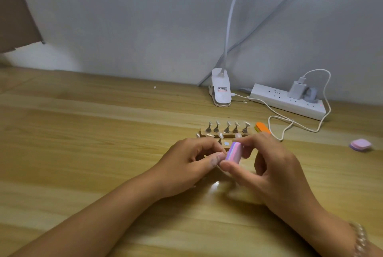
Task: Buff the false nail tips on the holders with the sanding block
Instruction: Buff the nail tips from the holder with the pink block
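Note:
A pink and purple sanding block (234, 152) is pinched between the thumb and fingers of my right hand (273, 169). My left hand (190, 163) curls right beside it, fingertips meeting at the block's left edge; what they pinch is hidden. Behind both hands a wooden base (224, 134) carries a back row of several metal holders (227, 127) with pale nail tips on top. More holders and tips (209, 136) in the front row are partly hidden by my fingers.
An orange sanding block (262, 127) lies right of the base, a purple one (361, 144) far right. A white clip lamp (221, 91), a power strip (288, 101) and a looping white cable (277, 124) sit at the back by the wall.

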